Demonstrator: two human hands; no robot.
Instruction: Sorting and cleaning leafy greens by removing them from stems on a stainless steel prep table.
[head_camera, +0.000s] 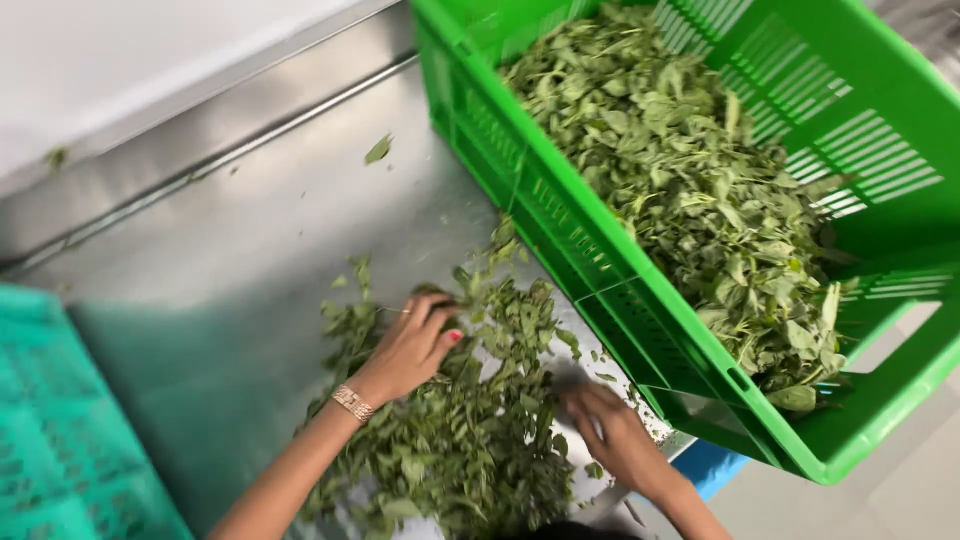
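Steel table (260, 250), hands in leaves (470, 440)

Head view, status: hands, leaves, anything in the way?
Left hand and right hand open, pressed on leaf pile. Green crate of leaves alongside. Nothing blocking.

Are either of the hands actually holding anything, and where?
Cannot tell for sure: the left hand and right hand rest on the leaf pile, fingers among loose leaves.
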